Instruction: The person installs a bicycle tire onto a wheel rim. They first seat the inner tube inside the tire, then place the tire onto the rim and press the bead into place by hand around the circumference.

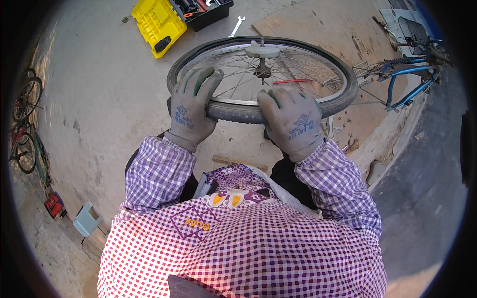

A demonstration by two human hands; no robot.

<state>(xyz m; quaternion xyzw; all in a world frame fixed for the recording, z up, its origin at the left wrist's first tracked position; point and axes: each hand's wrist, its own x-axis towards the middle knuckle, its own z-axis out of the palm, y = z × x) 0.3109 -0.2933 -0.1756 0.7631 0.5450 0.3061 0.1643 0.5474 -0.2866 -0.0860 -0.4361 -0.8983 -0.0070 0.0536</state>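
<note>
A bicycle wheel (pixel 298 59) with a black tyre, silver rim and spokes lies flat in front of me, its hub (pixel 262 69) in the middle. Both my hands wear grey knit gloves. My left hand (pixel 191 107) grips the near left part of the tyre, fingers curled over the rim. On the near edge, my right hand (pixel 290 119) presses down on the tyre (pixel 233 111), fingers bent over it. A red tool (pixel 290 81) lies under the spokes.
A yellow and black toolbox (pixel 164 22) stands open at the back, a silver spanner (pixel 237 26) beside it. A blue bicycle frame (pixel 407 82) lies at the right. More bicycles (pixel 25 124) stand at the far left. A wooden stick (pixel 238 162) lies near my knees.
</note>
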